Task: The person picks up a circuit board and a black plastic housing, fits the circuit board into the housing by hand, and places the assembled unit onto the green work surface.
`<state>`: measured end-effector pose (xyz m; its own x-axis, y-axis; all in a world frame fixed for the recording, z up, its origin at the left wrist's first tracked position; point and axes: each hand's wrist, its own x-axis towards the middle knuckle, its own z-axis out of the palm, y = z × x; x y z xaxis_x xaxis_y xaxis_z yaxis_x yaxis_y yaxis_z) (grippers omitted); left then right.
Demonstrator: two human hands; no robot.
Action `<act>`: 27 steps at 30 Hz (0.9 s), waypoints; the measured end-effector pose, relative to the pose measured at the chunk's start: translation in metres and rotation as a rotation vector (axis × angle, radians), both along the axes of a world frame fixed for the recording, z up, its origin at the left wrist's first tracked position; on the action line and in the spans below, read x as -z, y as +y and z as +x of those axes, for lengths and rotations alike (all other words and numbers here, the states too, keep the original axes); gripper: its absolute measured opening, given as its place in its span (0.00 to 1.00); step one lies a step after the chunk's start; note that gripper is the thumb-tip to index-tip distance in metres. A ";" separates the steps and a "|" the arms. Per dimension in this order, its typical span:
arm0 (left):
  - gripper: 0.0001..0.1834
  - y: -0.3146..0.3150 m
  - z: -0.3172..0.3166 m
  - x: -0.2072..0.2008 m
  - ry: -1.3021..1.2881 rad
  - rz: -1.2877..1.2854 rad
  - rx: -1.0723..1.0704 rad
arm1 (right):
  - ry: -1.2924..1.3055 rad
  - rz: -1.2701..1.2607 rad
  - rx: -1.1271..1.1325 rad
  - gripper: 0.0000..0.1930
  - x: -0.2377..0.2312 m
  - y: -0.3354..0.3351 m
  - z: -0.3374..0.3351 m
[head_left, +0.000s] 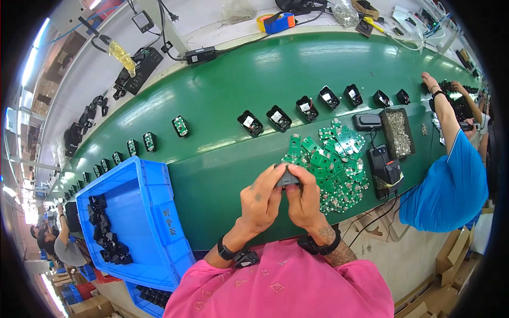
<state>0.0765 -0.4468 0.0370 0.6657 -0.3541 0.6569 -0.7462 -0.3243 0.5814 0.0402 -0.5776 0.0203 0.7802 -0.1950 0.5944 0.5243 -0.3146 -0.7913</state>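
Both hands meet just above the near edge of the green conveyor belt. The left hand and the right hand are curled together around a small dark grey plastic housing, fingers closed on it from either side; what lies inside it is hidden, possibly a board.

Just right of the hands lies a heap of small green circuit boards, touching the right fingers. Right of the heap sit a black charger block with cables, a black oblong device, and a dark tray of silvery screws.

Farther off, a row of open black housings with white square labels inside runs across the belt, and to the left smaller housings with green boards carry on the line.

At the near left a blue plastic crate holds a pile of black housings; its wall bears a rectangular embossed label. At the far side lie blue and yellow tape rolls.

On the right, a co-worker's blue sleeve reaches toward the belt.
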 end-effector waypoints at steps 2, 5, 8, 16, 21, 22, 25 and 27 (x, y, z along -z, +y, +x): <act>0.22 -0.001 -0.003 -0.004 -0.033 -0.010 0.032 | -0.053 -0.036 0.001 0.23 0.000 -0.004 -0.002; 0.22 -0.003 -0.006 -0.005 -0.100 -0.028 0.075 | -0.222 -0.052 -0.043 0.26 0.003 -0.008 -0.004; 0.20 -0.006 -0.009 -0.009 0.068 -0.036 0.065 | -0.185 -0.124 0.089 0.26 -0.004 -0.008 -0.004; 0.11 0.006 0.018 -0.006 1.419 -0.512 0.170 | 0.391 0.083 -0.213 0.38 -0.024 -0.012 -0.013; 0.18 0.008 0.012 0.006 1.486 -0.419 0.162 | 0.385 -0.060 -0.031 0.34 -0.014 -0.010 -0.015; 0.18 0.006 0.012 0.007 1.489 -0.416 0.165 | 0.403 -0.064 -0.022 0.33 -0.013 -0.010 -0.015; 0.20 0.000 0.012 0.011 1.291 -0.424 0.206 | 0.406 -0.053 -0.035 0.32 -0.011 -0.012 -0.015; 0.24 0.009 0.013 0.016 1.150 -0.343 0.296 | 0.383 -0.081 -0.046 0.32 -0.010 -0.012 -0.014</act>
<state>0.0891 -0.4381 0.0214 0.8413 -0.5138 -0.1682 0.2359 0.0688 0.9693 0.0261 -0.5899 0.0304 0.9554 -0.1187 0.2704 0.2107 -0.3675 -0.9058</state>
